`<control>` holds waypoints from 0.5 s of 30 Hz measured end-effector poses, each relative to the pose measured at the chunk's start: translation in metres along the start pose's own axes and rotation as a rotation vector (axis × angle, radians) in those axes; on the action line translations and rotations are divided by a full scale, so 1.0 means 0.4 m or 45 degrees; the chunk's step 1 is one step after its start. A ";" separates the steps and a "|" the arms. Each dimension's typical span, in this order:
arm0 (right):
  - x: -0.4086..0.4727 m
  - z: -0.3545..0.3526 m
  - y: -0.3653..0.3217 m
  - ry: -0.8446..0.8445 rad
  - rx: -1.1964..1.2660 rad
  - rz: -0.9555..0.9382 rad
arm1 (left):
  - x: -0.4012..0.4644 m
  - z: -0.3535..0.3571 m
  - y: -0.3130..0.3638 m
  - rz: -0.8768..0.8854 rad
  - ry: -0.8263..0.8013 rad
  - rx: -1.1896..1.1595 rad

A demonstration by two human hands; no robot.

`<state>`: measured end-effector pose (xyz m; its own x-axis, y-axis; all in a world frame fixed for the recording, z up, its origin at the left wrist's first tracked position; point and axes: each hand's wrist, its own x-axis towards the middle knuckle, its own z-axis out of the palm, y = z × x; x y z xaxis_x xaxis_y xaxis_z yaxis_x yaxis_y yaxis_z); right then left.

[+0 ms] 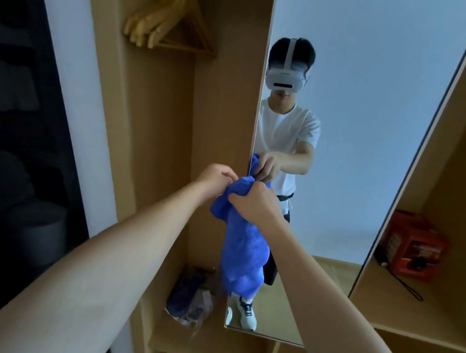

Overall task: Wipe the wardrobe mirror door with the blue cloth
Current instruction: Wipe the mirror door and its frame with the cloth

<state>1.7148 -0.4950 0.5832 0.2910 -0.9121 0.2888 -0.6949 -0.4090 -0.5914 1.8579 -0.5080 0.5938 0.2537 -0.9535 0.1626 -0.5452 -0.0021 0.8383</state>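
Observation:
The blue cloth (243, 241) hangs bunched in front of the left edge of the wardrobe mirror door (361, 133). My left hand (215, 178) pinches its top left corner. My right hand (252, 203) is closed on the cloth's top just to the right. Both hands are held close to the mirror's left edge, a little in front of the glass. The mirror shows my reflection holding the cloth. The tall mirror panel stands between two open wooden compartments.
Wooden hangers (168, 21) hang at the top of the left compartment. A bag with dark items (192, 296) lies on its floor. A red box (412, 246) with a black cord sits on the right shelf. A dark doorway (14, 122) is at far left.

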 end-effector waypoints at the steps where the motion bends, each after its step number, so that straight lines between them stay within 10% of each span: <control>1: 0.004 -0.022 -0.015 0.017 -0.004 -0.014 | -0.004 -0.013 0.017 0.026 0.006 0.004; 15: 0.155 -0.315 -0.244 0.461 0.019 -0.133 | 0.089 -0.216 0.275 0.249 0.059 -0.324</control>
<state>1.7178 -0.5080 0.7535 0.1066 -0.7973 0.5941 -0.6634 -0.5021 -0.5548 1.8759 -0.5162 0.7367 0.2030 -0.9136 0.3524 -0.3711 0.2612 0.8911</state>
